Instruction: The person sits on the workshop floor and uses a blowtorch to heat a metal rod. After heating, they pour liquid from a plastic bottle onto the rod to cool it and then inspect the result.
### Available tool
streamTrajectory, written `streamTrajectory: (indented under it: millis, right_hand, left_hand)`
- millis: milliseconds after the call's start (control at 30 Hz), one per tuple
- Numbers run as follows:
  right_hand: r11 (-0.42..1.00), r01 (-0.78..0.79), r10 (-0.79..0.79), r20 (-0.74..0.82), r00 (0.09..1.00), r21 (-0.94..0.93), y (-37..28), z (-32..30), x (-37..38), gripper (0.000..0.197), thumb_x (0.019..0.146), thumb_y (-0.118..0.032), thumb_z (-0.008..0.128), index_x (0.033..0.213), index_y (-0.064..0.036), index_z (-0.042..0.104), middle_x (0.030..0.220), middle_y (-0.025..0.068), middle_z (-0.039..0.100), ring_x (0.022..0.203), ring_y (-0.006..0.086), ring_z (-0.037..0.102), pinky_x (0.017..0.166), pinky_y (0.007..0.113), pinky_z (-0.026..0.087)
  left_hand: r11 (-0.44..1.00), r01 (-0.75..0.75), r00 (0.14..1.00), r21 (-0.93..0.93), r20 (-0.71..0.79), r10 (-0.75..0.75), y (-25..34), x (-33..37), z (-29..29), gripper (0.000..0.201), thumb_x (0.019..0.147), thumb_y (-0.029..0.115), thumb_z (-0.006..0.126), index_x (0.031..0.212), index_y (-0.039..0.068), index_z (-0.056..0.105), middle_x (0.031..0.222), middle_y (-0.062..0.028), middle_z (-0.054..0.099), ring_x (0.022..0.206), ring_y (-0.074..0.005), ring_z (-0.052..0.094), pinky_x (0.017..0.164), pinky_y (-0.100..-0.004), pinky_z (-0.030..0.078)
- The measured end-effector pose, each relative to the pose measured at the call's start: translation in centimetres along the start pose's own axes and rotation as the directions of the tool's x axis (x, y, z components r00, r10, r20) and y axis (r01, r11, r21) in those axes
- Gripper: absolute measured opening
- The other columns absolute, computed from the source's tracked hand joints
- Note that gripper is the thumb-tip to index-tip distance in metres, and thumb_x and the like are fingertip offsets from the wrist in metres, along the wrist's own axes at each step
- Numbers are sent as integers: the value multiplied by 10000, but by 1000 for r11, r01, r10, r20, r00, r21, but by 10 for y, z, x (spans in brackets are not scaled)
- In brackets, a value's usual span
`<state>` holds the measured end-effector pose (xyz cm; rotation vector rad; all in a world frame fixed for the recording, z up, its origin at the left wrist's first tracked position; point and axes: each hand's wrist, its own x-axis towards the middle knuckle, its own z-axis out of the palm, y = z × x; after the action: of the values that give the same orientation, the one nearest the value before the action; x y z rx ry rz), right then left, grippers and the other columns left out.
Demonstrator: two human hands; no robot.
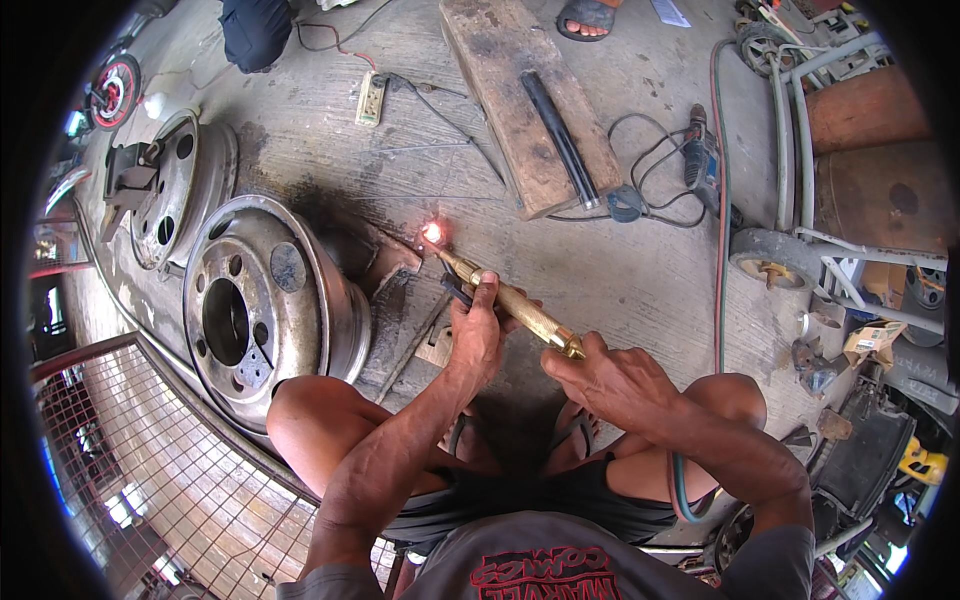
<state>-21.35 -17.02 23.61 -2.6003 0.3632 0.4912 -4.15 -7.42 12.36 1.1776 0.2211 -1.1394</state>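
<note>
A brass gas torch (525,312) with a knurled body slants up and left in front of my knees. At its tip burns a bright white-red flame (433,232), close to the concrete floor and a rusty metal piece (395,262). My left hand (480,335) is closed around the torch's middle, thumb along the top. A small dark piece (455,287) juts out beside that thumb; its kind is unclear. My right hand (620,380) is closed at the torch's rear end, fingers curled by the brass fittings. The flame's glare hides what lies right under it.
Steel wheel rims (320,290) stand at the left, beside a wire mesh panel (130,440). Ahead lies a wooden plank (500,80) bearing a black tube (558,140). A corded drill (700,160), hoses (720,230), a power strip (370,98) and another person's foot (587,18) are around.
</note>
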Motion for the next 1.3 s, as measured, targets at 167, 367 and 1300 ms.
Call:
streamTrajectory:
  millis: [167, 367, 1300]
  right_hand:
    - [1000, -1, 1, 1, 1000, -5, 1, 1, 0, 356, 984, -233, 610, 1325, -199, 515, 872, 207, 553, 578, 345, 703, 484, 457, 578]
    - [1000, 1, -1, 4, 1000, -23, 0, 1, 0, 350, 990, -239, 604, 1327, -200, 516, 870, 211, 556, 574, 344, 702, 478, 458, 577]
    - [999, -18, 18, -3, 1000, -35, -4, 1, 0, 384, 952, -232, 632, 1321, -204, 531, 863, 219, 571, 563, 356, 699, 482, 467, 586]
  left_hand:
    - [1000, 2, 1000, 11, 5, -2, 0, 0, -1, 306, 1060, 316, 589, 1122, 25, 515, 922, -157, 674, 848, -364, 754, 709, -426, 670]
    - [1000, -3, 1000, 17, 12, 3, -1, 1, -1, 305, 1060, 323, 587, 1118, 31, 520, 922, -156, 675, 852, -359, 755, 712, -419, 667]
    - [999, 2, 1000, 36, 5, -2, 1, -1, -2, 322, 1078, 325, 561, 1094, 6, 518, 952, -168, 679, 860, -365, 755, 734, -432, 666]
